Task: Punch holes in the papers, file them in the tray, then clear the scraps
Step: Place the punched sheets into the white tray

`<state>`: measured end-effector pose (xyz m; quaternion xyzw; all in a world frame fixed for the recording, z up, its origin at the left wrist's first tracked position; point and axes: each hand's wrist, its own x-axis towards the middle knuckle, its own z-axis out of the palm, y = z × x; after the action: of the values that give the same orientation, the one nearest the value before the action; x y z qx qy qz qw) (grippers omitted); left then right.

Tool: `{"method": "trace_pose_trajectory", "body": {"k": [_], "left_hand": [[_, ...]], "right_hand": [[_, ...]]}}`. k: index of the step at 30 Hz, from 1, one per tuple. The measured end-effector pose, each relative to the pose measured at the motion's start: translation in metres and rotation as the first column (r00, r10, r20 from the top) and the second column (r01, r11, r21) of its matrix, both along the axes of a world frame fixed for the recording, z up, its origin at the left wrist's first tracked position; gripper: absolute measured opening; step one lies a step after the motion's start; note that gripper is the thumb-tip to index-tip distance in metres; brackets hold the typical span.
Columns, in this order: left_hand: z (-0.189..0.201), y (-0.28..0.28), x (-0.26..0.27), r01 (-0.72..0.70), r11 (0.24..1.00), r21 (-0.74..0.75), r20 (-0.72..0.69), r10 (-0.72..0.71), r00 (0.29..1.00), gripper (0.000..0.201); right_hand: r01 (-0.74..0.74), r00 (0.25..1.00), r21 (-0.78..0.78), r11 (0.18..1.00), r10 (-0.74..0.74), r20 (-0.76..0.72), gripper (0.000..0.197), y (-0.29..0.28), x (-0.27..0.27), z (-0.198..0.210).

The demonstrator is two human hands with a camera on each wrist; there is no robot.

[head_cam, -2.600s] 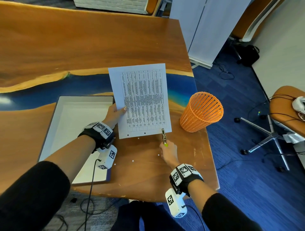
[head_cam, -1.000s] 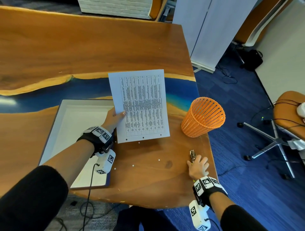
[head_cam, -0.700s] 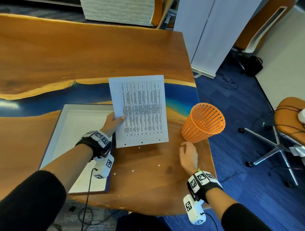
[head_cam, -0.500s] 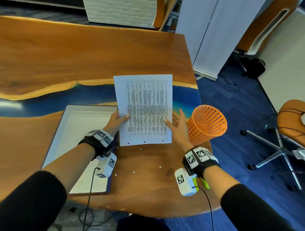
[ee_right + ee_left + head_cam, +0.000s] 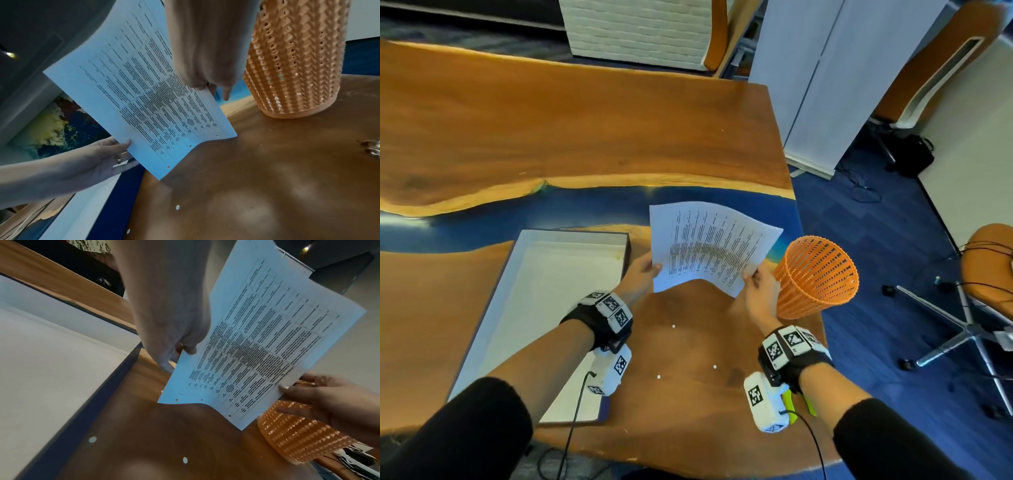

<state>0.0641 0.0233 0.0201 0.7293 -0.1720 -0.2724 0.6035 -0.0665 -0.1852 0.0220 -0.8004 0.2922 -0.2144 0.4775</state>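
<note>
Papers, punched along the near edge, now lifted off the desk; right hand has joined left hand, each pinching a side. Filing in tray (alongside) comes next; scraps remain.

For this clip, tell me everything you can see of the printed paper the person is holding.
The paper is white, printed with a dense table of small black text. Small round holes are punched along its near edge, clearest in the left wrist view. It is lifted off the wooden table, tilted and bowed in the middle. The left hand pinches its left edge and the right hand its right edge. It hangs between the white tray and the orange basket, touching neither.
</note>
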Motion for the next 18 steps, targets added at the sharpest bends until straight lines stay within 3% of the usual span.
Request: {"method": "trace_pose_trajectory", "body": {"k": [6, 9, 11, 15, 18], "left_hand": [[0.006, 0.011, 0.010, -0.146, 0.989, 0.023, 0.100, 0.143, 0.985, 0.028], [0.017, 0.018, 0.019, -0.273, 0.960, 0.070, 0.233, 0.250, 0.940, 0.026], [0.023, 0.030, 0.022, -0.377, 0.923, 0.073, 0.235, 0.351, 0.906, 0.025], [0.028, 0.081, 0.020, -0.473, 0.878, 0.071, 0.321, 0.429, 0.844, 0.031], [0.017, 0.132, 0.019, -0.545, 0.810, 0.218, 0.443, 0.415, 0.795, 0.015]], "right_hand": [[0.015, 0.999, -0.047, 0.999, -0.013, 0.036, 0.015, 0.002, 0.011, 0.012], [-0.001, 0.999, 0.061, 0.998, -0.002, 0.054, 0.044, 0.014, 0.030, 0.023], [-0.065, 0.996, 0.097, 0.993, 0.059, 0.067, 0.052, 0.028, 0.042, 0.029], [-0.273, 0.960, 0.106, 0.956, 0.278, -0.036, 0.023, 0.066, 0.060, 0.034], [-0.406, 0.905, 0.086, 0.910, 0.414, -0.095, 0.009, 0.099, 0.069, 0.024]]}}
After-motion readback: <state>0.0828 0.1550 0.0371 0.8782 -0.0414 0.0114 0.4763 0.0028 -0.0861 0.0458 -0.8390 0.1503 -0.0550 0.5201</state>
